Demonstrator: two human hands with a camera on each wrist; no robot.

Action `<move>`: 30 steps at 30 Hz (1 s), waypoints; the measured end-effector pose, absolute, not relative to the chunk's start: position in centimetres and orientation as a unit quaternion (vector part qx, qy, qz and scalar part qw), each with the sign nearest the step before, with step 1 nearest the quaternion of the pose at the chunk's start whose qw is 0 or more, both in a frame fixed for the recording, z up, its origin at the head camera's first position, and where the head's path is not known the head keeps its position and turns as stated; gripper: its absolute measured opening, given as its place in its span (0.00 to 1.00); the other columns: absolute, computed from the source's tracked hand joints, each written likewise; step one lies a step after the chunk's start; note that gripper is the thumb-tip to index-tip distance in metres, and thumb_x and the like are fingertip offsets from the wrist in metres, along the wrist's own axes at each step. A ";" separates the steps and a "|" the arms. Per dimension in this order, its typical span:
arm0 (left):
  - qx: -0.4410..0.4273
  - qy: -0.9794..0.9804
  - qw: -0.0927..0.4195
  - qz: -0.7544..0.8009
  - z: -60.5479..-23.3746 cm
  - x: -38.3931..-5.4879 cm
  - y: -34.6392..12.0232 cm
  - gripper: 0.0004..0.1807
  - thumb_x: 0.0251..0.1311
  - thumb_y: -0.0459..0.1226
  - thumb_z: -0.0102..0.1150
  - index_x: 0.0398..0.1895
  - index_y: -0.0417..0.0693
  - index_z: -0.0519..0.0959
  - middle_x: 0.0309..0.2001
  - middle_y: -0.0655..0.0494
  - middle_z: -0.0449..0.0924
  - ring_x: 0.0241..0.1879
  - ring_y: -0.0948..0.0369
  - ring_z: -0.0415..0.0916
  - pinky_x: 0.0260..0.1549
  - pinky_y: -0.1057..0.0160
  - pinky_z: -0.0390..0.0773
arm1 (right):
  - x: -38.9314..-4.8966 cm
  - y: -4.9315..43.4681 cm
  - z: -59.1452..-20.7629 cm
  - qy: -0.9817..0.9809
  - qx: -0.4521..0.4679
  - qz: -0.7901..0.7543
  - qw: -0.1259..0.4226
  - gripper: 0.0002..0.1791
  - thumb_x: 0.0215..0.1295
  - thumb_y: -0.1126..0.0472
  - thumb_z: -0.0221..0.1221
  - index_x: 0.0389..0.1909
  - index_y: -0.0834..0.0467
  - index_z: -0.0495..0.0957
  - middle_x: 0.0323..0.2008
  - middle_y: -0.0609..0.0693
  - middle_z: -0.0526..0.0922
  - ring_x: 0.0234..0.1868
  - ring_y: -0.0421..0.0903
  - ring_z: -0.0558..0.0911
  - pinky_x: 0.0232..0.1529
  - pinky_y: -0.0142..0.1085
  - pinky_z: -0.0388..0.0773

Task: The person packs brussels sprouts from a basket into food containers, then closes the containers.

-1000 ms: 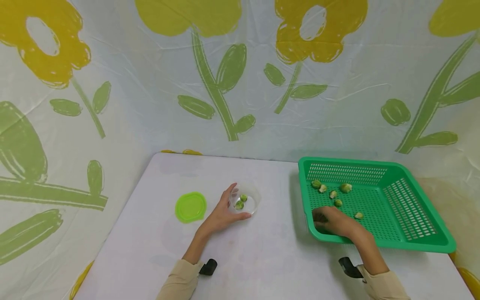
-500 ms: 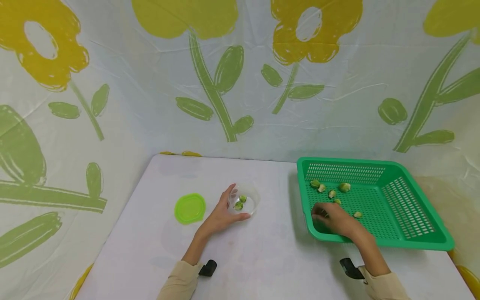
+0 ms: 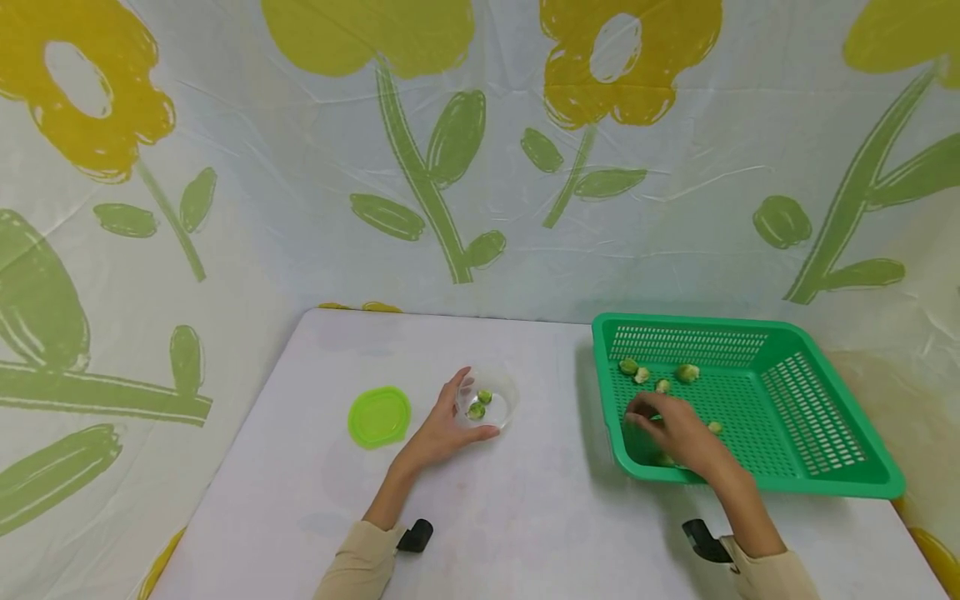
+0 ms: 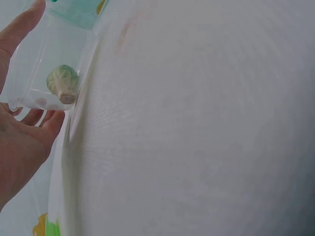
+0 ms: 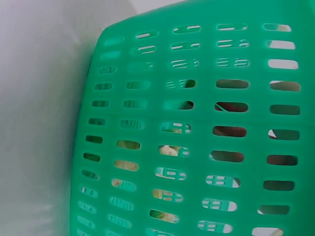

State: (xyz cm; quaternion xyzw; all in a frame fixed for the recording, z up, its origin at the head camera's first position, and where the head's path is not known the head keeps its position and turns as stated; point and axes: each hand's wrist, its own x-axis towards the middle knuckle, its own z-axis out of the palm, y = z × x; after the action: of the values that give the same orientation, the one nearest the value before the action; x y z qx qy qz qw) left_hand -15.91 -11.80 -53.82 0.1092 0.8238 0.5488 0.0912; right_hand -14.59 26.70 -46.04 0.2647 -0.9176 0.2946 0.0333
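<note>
My left hand grips a clear plastic container, thumb on the near side and fingers round the far side. Two Brussels sprouts lie in it; in the left wrist view one sprout shows through the wall. Over the left part of a green basket, my right hand hangs with bent fingers pointing down. Whether anything is between its fingertips is hidden. Several sprouts lie on the basket floor, mostly toward its far left. The right wrist view is mostly filled by the slotted basket wall.
A bright green lid lies flat on the white table, left of the container. Behind the table hangs a flower-patterned cloth. The basket's raised rim stands between the right forearm and the sprouts.
My right hand has shifted up and away from the basket's near left corner, and a sprout now shows beneath it. The left hand and container have stayed in place.
</note>
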 end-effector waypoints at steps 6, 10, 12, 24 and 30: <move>0.104 0.825 0.095 0.548 -53.7 -15.9 -11.8 0.62 0.53 0.54 0.79 0.84 0.61 0.46 0.80 0.51 0.51 0.79 0.52 0.48 0.74 0.43 0.57 | -14.5 26.4 -45.7 -0.910 0.251 0.317 0.093 0.06 0.66 0.72 0.65 0.42 0.64 0.82 0.36 0.51 0.85 0.37 0.51 0.85 0.37 0.44 0.86; 0.107 0.824 0.094 0.548 -53.7 -15.9 -11.8 0.63 0.53 0.53 0.79 0.84 0.58 0.45 0.80 0.51 0.51 0.79 0.53 0.49 0.74 0.44 0.57 | -14.4 26.1 -45.2 -0.906 0.236 0.332 0.117 0.07 0.67 0.73 0.65 0.44 0.64 0.81 0.39 0.53 0.85 0.39 0.54 0.85 0.37 0.46 0.86; 0.108 0.824 0.095 0.549 -53.6 -15.9 -11.8 0.63 0.53 0.53 0.79 0.84 0.57 0.45 0.80 0.51 0.51 0.79 0.53 0.48 0.74 0.44 0.57 | -14.3 26.0 -44.9 -0.906 0.228 0.331 0.133 0.08 0.67 0.73 0.65 0.45 0.64 0.82 0.39 0.53 0.85 0.40 0.54 0.85 0.38 0.45 0.87; 0.108 0.823 0.096 0.549 -53.6 -16.0 -11.8 0.62 0.53 0.54 0.78 0.84 0.62 0.46 0.80 0.51 0.50 0.79 0.53 0.48 0.74 0.44 0.56 | -14.6 25.2 -43.8 -0.883 0.207 0.371 0.197 0.09 0.68 0.73 0.63 0.47 0.66 0.82 0.41 0.55 0.86 0.42 0.54 0.85 0.46 0.15 0.74; 0.105 0.823 0.097 0.550 -53.7 -16.0 -11.8 0.63 0.53 0.54 0.78 0.84 0.61 0.46 0.80 0.52 0.51 0.79 0.53 0.48 0.74 0.44 0.56 | -14.7 24.1 -43.2 -0.870 0.202 0.390 0.223 0.09 0.66 0.74 0.65 0.47 0.66 0.83 0.42 0.55 0.86 0.44 0.53 0.85 0.47 0.15 0.74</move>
State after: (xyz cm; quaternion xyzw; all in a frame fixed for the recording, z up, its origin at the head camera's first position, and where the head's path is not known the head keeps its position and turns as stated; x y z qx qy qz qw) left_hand -15.96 -11.78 -53.73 0.1051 0.8231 0.5497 0.0968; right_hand -14.69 24.10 -43.19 0.2017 -0.8703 0.3898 0.2234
